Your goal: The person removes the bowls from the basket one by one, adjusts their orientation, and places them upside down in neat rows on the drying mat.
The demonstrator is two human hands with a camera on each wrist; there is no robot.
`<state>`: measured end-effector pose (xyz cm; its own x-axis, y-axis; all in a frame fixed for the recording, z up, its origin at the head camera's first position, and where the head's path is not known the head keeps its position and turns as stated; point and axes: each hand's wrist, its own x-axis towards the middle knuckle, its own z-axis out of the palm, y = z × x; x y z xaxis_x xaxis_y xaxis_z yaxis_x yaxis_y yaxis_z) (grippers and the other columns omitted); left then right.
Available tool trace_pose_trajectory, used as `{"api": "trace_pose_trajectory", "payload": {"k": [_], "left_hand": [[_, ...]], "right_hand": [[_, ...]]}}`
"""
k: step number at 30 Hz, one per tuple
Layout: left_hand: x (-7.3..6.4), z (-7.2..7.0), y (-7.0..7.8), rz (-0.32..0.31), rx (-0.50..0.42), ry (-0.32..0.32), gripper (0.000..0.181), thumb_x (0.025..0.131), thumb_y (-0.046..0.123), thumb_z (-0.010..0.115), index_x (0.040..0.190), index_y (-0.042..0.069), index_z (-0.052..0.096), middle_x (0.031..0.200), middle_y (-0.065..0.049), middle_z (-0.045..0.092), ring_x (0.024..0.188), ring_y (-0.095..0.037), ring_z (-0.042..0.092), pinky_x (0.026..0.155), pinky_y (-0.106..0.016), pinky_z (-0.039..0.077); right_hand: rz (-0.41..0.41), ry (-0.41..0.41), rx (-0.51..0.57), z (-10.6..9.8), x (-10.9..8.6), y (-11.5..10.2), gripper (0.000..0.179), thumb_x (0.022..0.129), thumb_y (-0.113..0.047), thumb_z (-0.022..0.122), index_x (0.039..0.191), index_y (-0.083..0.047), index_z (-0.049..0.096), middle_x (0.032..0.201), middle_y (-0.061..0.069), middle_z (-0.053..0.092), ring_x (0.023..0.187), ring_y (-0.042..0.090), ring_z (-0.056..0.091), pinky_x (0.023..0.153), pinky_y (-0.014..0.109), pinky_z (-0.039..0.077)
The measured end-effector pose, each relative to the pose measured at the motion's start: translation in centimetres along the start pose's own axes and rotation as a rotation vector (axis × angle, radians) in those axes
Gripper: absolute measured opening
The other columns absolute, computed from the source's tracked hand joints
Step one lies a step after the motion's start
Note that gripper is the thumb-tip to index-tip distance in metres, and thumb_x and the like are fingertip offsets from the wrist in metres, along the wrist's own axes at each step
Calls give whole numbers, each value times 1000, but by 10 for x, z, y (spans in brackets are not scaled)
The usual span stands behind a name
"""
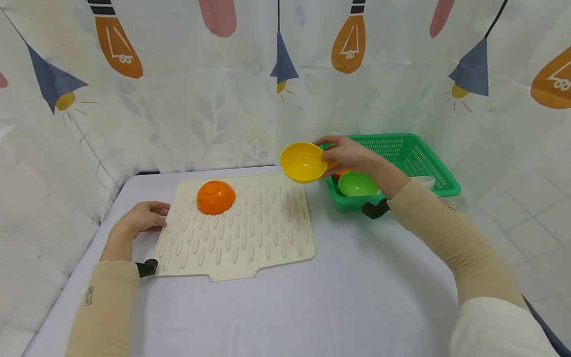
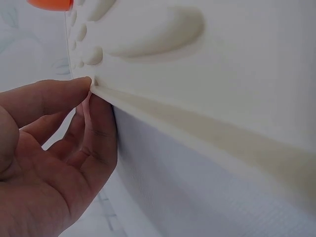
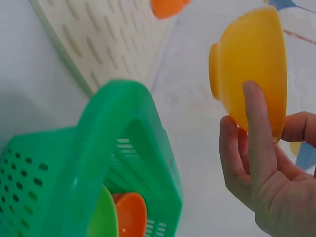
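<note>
In the head view a yellow bowl [image 1: 302, 162] is held in the air by my right hand [image 1: 350, 152], between the draining mat and the basket. The right wrist view shows thumb and fingers gripping the yellow bowl [image 3: 254, 66] near its rim, the bowl tipped on its side. My left hand [image 1: 142, 218] is at the left edge of the cream draining mat [image 1: 250, 238]. Seen from the left wrist, thumb and forefinger of the left hand [image 2: 59, 143] pinch the mat's edge [image 2: 163, 118]. An orange bowl [image 1: 216, 197] lies upside down on the mat's upper left.
A green basket [image 1: 415, 156] stands at the back right beside the mat. Inside it are a green bowl [image 1: 357, 184], a white bowl [image 1: 424, 182] and an orange bowl [image 3: 131, 215]. A patterned curtain [image 1: 250, 99] hangs behind the table [image 1: 276, 317].
</note>
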<state>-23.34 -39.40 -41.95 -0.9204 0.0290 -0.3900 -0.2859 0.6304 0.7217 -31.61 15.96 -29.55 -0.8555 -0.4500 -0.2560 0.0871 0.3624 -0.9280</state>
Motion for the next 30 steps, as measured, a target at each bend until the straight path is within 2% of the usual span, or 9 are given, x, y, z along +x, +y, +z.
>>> {"api": "trace_pose_trajectory", "payload": {"k": [4, 12, 21, 25, 30], "left_hand": [[0, -1, 0, 5, -2, -2, 70, 90, -5, 66, 150, -15, 31, 143, -33, 42, 100, -19, 58, 80, -26, 56], [-1, -1, -1, 6, -5, -3, 69, 91, -6, 67, 149, -16, 32, 141, -33, 43, 97, -17, 60, 80, -27, 57], [0, -1, -1, 16, 12, -9, 68, 92, -3, 67, 150, -15, 32, 143, -33, 43, 99, -17, 60, 80, -26, 57], [-2, 0, 3, 3, 29, -2, 67, 96, 4, 67, 149, -17, 32, 141, -33, 45, 106, -25, 60, 83, -29, 57], [-7, 4, 15, 8, 104, 34, 68, 104, 24, 59, 150, -17, 30, 144, -39, 40, 122, -43, 52, 92, -42, 55]], "right_hand": [[-17, -18, 6, 16, 4, 2, 48, 97, 1, 52, 144, -9, 49, 132, 19, 57, 103, 39, 66, 86, 51, 59], [1, -45, 28, 44, 14, 9, 46, 99, -1, 54, 144, -8, 49, 134, 18, 56, 106, 37, 66, 82, 47, 61], [23, -83, 38, 68, 26, 17, 47, 98, 1, 54, 143, -7, 49, 130, 18, 58, 104, 36, 66, 87, 53, 58], [41, -86, 62, 76, 28, 21, 49, 96, 3, 53, 144, -7, 49, 131, 18, 56, 103, 36, 65, 91, 58, 54], [40, -86, 73, 81, 31, 26, 50, 96, 5, 53, 145, -5, 47, 133, 20, 55, 102, 36, 63, 89, 58, 55]]}}
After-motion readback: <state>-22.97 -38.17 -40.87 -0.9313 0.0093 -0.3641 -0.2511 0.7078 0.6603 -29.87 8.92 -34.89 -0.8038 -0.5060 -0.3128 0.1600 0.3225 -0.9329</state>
